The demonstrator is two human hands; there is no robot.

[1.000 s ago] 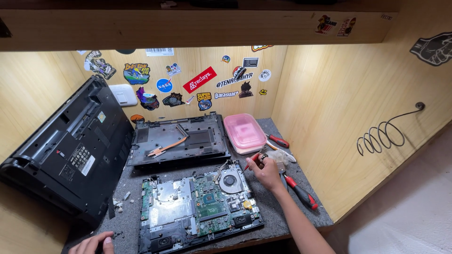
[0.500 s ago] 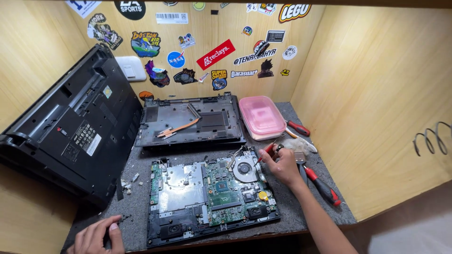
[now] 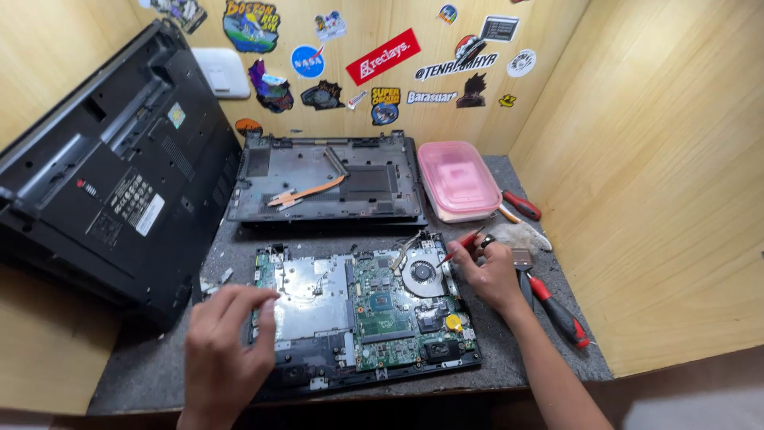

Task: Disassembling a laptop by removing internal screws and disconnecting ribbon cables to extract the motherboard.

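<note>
A black laptop case (image 3: 103,175) leans at the mat's left edge. The left hand (image 3: 227,346) hovers, fingers curled and empty, over the opened laptop board (image 3: 362,314) at the front edge. The right hand (image 3: 489,275) pinches a red-handled screwdriver (image 3: 460,243) beside the fan (image 3: 422,273). Red-handled pliers (image 3: 557,310) lie near the right edge.

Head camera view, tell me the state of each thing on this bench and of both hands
Opened laptop: flat, board and fan exposed.
Bottom cover: off, lying behind it.
Black laptop: leaning on the left wall.
Pink box: lid on.
Left hand: empty, fingers curled over the laptop.
Right hand: gripping a red-handled screwdriver.
</note>
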